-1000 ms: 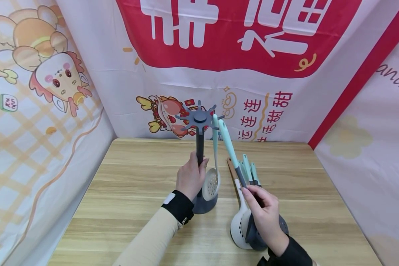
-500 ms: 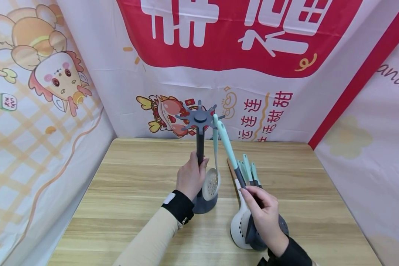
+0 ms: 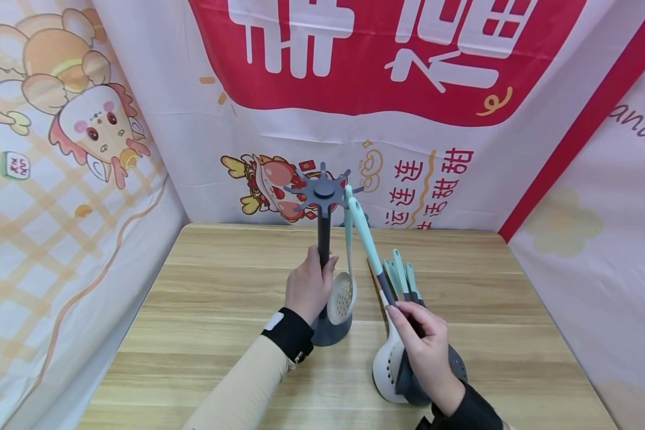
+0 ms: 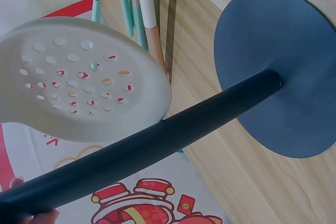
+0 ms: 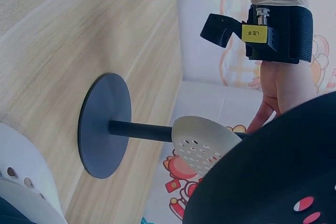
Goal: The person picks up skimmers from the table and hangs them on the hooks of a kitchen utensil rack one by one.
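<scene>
A dark grey utensil stand (image 3: 323, 233) with a ring of hooks on top stands upright, its post gripped by my left hand (image 3: 307, 283). From a right-side hook hangs a pale skimmer (image 3: 341, 298) with a mint handle; its perforated bowl (image 4: 79, 77) is beside the post in the left wrist view. My right hand (image 3: 429, 349) pinches the grey neck of a mint-handled skimmer (image 3: 366, 239), handle up and leaning left. Its tip is close to the hanging handle. In the right wrist view, the held skimmer's dark holed head (image 5: 262, 177) looms large.
Right of the stand, a white perforated spoon (image 3: 388, 367) with a wooden handle end lies on the wooden table (image 3: 204, 298). Several mint-handled utensils (image 3: 400, 272) lie behind my right hand, with a dark holed head (image 3: 457, 363) beside it. A printed cloth (image 3: 435, 179) hangs behind the table.
The held skimmer's handle tip has shifted slightly left and down, nearer the hanging handle. My right hand has moved a little left. The left hand and the stand stay in place.
</scene>
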The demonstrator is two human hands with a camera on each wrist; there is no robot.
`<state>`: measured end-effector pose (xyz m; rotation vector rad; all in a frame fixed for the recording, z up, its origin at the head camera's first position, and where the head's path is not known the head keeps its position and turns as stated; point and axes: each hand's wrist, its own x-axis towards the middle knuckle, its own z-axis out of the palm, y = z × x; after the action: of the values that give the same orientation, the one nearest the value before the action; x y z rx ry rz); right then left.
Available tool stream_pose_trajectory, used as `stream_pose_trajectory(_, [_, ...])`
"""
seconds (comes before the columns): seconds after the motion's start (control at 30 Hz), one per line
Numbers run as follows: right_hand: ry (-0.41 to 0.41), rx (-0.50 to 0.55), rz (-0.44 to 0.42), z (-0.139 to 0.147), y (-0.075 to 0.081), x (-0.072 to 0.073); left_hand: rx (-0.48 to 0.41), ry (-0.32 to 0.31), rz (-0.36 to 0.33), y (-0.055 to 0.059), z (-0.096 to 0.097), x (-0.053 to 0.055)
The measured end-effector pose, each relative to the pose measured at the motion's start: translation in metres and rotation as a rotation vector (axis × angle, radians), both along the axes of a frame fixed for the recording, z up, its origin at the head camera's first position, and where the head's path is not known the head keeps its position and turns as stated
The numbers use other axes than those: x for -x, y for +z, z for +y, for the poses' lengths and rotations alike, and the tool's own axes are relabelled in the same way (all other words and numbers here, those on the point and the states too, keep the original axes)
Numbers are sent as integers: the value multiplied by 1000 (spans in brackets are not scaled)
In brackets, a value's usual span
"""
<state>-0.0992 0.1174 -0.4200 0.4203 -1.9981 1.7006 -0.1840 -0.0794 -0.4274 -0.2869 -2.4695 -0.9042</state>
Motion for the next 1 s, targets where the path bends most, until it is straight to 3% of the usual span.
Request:
stream_pose_trajectory(0.1, [3,7,18,-1,-1,0,-1,-1,5,0,0,0])
stream_pose_trajectory(0.33, [-37,-2,-83,-7,0,-3,-5,-4,6,0,0,0])
stream_pose_trajectory(0.8, [20,-6,31,-17,-12,2,-6,2,-31,0,0,-1])
stream_pose_trajectory(1.0, [15,-34,-6,-20,-11,2,0,3,-21,-1,0,-1])
